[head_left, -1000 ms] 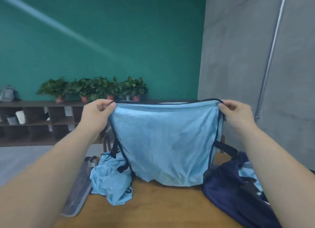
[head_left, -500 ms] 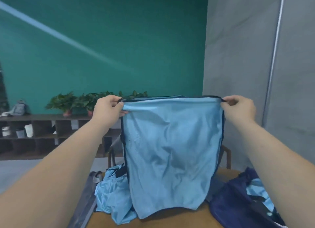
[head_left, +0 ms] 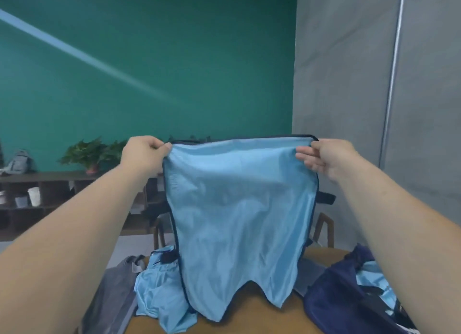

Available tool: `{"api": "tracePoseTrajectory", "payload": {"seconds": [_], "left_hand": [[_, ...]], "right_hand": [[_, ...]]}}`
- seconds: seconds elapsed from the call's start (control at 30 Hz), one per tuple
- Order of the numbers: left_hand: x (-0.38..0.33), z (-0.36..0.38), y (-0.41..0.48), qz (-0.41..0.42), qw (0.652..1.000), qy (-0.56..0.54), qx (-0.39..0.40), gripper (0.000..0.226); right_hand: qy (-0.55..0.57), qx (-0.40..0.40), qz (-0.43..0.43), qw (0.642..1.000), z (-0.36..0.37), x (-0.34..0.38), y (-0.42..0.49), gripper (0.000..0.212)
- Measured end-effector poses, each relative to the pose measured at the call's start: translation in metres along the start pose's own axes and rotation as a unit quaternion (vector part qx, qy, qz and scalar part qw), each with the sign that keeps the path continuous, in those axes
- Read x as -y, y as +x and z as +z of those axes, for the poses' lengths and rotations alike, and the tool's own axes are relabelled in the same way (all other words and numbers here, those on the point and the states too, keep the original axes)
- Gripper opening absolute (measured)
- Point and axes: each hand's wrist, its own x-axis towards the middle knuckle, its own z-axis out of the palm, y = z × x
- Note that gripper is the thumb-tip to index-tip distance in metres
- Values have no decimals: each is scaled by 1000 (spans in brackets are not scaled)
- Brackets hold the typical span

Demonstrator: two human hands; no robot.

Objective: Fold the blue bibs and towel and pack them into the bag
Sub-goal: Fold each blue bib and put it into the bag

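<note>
While stretched flat at frame centre, light-blue mesh bib with dark trim point(head_left: 239, 221) hangs over brown wooden table point(head_left: 252, 316), bare tabletop under lower edge. Left hand point(head_left: 144, 155) pinches top-left corner; right hand point(head_left: 326, 157) pinches top-right corner. Navy fabric bag point(head_left: 329, 308) lower right; crumpled blue bib point(head_left: 159, 293) lower left.

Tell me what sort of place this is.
Probably an indoor office or studio room: a wooden table, a dark cubby shelf with potted plants against a green wall.
</note>
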Motion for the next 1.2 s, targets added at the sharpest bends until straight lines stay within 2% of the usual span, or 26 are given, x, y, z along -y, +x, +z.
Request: {"api": "tracePoseTrajectory", "payload": {"seconds": [0.07, 0.13, 0.23, 0.33, 0.37, 0.43, 0.5, 0.6, 0.63, 0.7, 0.77, 0.87, 1.0, 1.13, 1.2], "left_hand": [[-11, 2, -2, -25, 993, -114, 3, 22], [-21, 5, -4, -27, 986, -166, 1, 18], [-19, 13, -9, -56, 982, -183, 2, 9], [-12, 17, -11, -43, 980, -195, -15, 8], [-9, 18, -13, -51, 983, -177, 1, 10], [-2, 20, -15, -57, 986, -156, 11, 11], [2, 21, -14, -59, 983, -173, -1, 12], [-5, 18, -16, -83, 975, -205, -25, 8], [-8, 18, -17, -78, 973, -213, -42, 9], [-15, 17, -22, -85, 968, -230, -48, 14], [-18, 15, -27, -99, 955, -277, -48, 14], [-26, 8, -39, -24, 939, -320, -126, 14], [-49, -3, -63, 82, 912, -331, -229, 10], [-56, -2, -57, 106, 896, -362, -233, 8], [-38, 15, -44, 58, 919, -341, -191, 9]], "right_hand": [[42, -22, -28, 999, 3, 7, -1, 22], [56, -41, -74, 995, 7, 14, -2, 26], [12, -1, -38, 999, 14, 17, -7, 25], [52, -25, -115, 992, 13, 10, -2, 22], [42, -15, -110, 993, 12, 9, -5, 16], [53, -9, -100, 993, 11, 8, -9, 18], [56, -26, -118, 991, 10, 7, -5, 21], [59, -40, -73, 995, 11, 10, -8, 25], [75, -51, -92, 992, 11, 8, -6, 27], [76, -53, -107, 990, 12, 5, -10, 24], [63, -49, -86, 993, 13, 5, -18, 23], [82, -88, -163, 979, 10, 6, -30, 27], [148, -135, -297, 934, 14, 17, -66, 17], [197, -148, -363, 898, 19, 23, -75, 19], [174, -142, -339, 914, 23, 6, -56, 20]]}}
